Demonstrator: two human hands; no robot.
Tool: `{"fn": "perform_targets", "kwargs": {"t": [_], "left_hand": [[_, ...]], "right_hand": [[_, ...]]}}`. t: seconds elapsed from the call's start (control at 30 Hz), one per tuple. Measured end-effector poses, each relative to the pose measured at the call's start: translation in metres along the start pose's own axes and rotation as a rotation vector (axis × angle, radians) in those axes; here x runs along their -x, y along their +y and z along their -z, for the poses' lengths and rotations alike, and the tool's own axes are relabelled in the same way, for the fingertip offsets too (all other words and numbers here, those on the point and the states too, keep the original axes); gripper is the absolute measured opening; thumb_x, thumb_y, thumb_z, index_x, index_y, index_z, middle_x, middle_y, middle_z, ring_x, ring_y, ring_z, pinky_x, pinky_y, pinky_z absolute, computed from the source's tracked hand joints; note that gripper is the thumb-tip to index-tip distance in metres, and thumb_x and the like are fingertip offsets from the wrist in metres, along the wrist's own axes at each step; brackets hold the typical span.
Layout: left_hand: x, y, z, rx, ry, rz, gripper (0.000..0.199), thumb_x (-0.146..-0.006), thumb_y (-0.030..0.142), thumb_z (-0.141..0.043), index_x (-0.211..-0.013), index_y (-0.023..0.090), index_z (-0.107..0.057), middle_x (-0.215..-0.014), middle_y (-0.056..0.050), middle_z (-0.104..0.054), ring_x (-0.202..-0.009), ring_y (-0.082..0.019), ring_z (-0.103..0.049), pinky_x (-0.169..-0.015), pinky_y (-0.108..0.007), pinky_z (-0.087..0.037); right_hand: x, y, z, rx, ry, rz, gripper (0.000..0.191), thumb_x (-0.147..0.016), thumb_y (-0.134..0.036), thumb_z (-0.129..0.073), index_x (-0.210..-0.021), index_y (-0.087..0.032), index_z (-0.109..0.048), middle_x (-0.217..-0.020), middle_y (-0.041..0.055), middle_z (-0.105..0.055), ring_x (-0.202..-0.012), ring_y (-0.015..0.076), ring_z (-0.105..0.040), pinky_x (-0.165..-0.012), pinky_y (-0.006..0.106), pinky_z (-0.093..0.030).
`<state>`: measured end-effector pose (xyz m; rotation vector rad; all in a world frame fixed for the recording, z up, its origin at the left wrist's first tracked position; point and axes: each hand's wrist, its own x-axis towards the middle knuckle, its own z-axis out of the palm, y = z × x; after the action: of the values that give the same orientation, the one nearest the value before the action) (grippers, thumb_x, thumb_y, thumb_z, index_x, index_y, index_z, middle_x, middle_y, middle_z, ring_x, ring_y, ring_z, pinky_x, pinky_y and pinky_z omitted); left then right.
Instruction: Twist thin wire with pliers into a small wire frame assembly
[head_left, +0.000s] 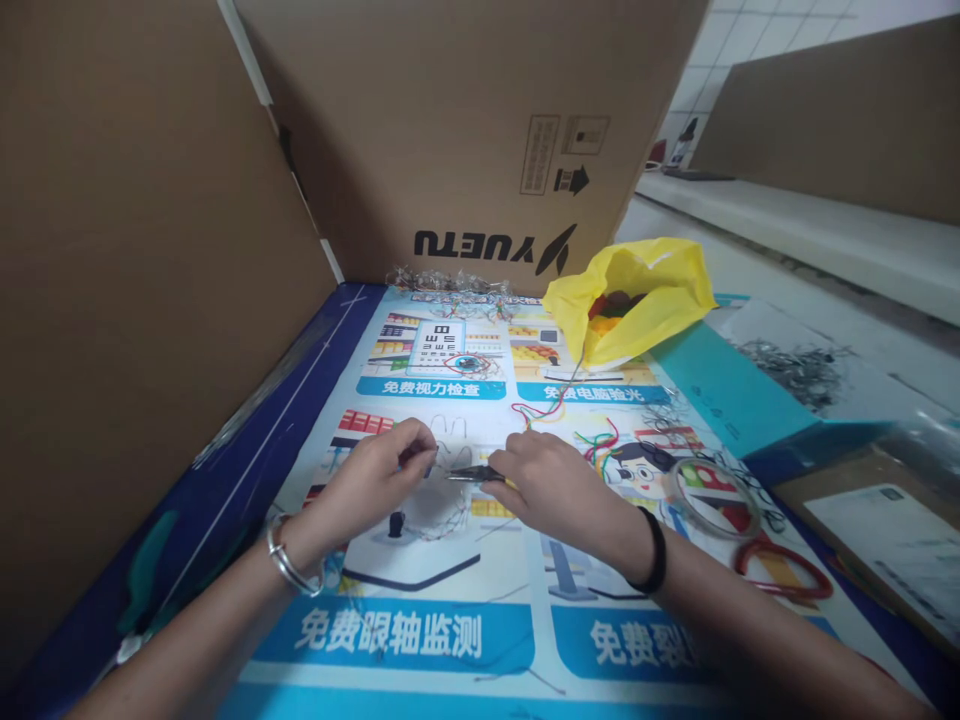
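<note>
My right hand (pixel 551 480) is closed around pliers (pixel 474 473) with slim dark jaws and a bit of yellow handle showing. The jaws point left, towards the fingertips of my left hand (pixel 390 462). Thumb and forefinger of that hand are pinched together; whatever is between them is too fine to make out. Just beyond the jaws lie thin bent wires (pixel 448 427). A loop of fine wire (pixel 444 525) lies below the pliers on the printed poster sheet (pixel 499 560). Coloured cords (pixel 541 410) run behind my right hand.
A yellow bag (pixel 660 325) with coloured contents stands open at back right. Tangled wire lies along the cardboard wall (pixel 450 130) and in a heap (pixel 799 370) at right. A clear tape roll (pixel 712 497), a red ring-shaped item (pixel 782 568) and teal-handled tool (pixel 146 570) flank my arms.
</note>
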<state>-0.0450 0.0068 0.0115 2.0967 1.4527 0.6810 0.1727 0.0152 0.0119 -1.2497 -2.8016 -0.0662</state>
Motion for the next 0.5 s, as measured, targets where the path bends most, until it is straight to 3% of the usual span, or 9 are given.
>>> {"fn": "perform_targets", "kwargs": {"t": [0.3, 0.5], "left_hand": [[-0.002, -0.007, 0.003, 0.118, -0.069, 0.042, 0.013, -0.084, 0.019, -0.043, -0.087, 0.019, -0.055, -0.078, 0.0, -0.062, -0.073, -0.014, -0.056, -0.064, -0.025, -0.041], [-0.002, -0.007, 0.004, 0.13, -0.075, 0.057, 0.013, -0.084, 0.021, -0.043, -0.087, 0.019, -0.056, -0.08, 0.0, -0.062, -0.076, -0.015, -0.056, -0.066, -0.025, -0.041]], "right_hand": [[0.003, 0.005, 0.001, -0.004, -0.017, -0.026, 0.024, -0.086, -0.04, -0.048, -0.086, -0.019, -0.06, -0.08, 0.0057, -0.058, -0.08, 0.0208, -0.053, -0.069, 0.03, -0.035], [0.013, 0.018, -0.012, 0.062, -0.055, -0.09, 0.025, -0.088, -0.039, -0.044, -0.091, -0.018, -0.058, -0.087, 0.0081, -0.057, -0.083, 0.0226, -0.052, -0.071, 0.032, -0.034]]}}
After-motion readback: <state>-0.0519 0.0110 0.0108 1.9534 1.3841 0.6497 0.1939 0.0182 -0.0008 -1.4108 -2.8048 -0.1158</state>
